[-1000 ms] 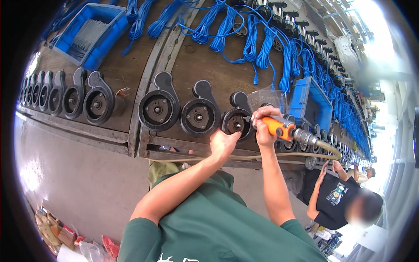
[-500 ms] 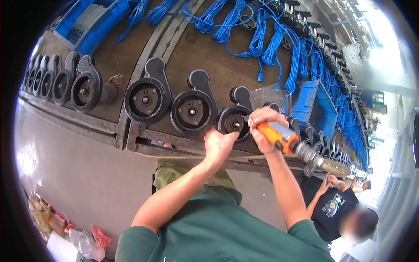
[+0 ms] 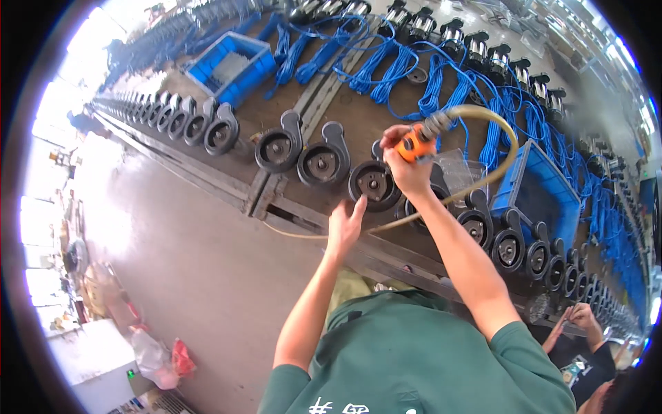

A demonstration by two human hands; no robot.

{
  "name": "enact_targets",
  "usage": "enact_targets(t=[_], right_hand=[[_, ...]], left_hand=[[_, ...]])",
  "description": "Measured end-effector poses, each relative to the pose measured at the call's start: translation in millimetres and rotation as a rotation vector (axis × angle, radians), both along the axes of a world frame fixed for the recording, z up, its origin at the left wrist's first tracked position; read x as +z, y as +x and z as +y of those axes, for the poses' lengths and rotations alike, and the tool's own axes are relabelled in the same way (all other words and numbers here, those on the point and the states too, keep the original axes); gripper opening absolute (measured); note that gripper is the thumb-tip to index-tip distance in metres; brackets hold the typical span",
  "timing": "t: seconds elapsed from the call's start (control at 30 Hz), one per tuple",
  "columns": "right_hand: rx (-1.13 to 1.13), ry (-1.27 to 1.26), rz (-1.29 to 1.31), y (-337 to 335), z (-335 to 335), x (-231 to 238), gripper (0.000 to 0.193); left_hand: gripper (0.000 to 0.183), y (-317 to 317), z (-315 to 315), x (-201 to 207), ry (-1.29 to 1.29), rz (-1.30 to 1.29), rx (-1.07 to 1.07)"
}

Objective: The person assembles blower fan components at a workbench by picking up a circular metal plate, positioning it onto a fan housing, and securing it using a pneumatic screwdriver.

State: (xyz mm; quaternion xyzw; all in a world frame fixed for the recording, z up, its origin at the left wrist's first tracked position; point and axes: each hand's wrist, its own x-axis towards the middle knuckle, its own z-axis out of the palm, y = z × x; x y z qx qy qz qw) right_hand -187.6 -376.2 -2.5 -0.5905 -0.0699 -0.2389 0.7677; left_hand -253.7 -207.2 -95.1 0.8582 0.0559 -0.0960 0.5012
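Observation:
My right hand [image 3: 408, 169] grips an orange air screwdriver [image 3: 419, 143], raised above the row of parts. A yellowish air hose [image 3: 512, 148] leaves its back end and loops down to the right, then passes low behind my forearm. My left hand [image 3: 345, 224] is at the near edge of a round black housing [image 3: 373, 185], one finger stretched to its lower rim and the fingers apart. That housing has a metal plate and a central shaft; my right hand covers part of its rounded arm. Another black housing [image 3: 323, 164] stands just left of it.
More black housings line the bench edge [image 3: 303, 215] both ways. Blue cable coils [image 3: 396, 72] lie beyond, near a blue bin [image 3: 231, 69] at left and another blue bin [image 3: 545, 193] at right. A clear plastic bag [image 3: 458, 169] lies behind the housings. Another person's hands [image 3: 576, 321] show lower right.
My right hand has lifted the screwdriver up off the housing, its hose now swung into a loop. My left hand stays near a housing's lower rim. The view has shifted and turned.

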Motion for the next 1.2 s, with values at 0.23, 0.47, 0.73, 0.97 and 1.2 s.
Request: enact_targets(t=[0.23, 0.47, 0.73, 0.97, 1.2], right_hand=[[-0.211, -0.137, -0.158, -104.2, -76.6, 53.0, 0.031], [-0.504, -0.006, -0.02, -185.9, -111.8, 34.5, 0.027], [-0.526, 0.088, 0.024, -195.0, -92.4, 19.3, 0.03], [-0.433, 0.114, 0.06, -182.2, -90.8, 20.5, 0.03], [-0.361, 0.076, 0.096, -166.8, -98.6, 28.5, 0.027]], left_hand=[[0.016, -21.8, -20.9, 83.7, 0.14, -0.587, -0.348], [0.04, 30.7, -92.4, 93.2, 0.366, -0.673, -1.021], [0.034, 37.7, -108.1, 86.1, 0.317, -0.741, -1.031], [0.034, 11.3, -104.3, 78.0, 0.475, -0.763, -0.928], [0.054, 11.9, -101.8, 74.4, 0.37, -0.672, -0.861]])
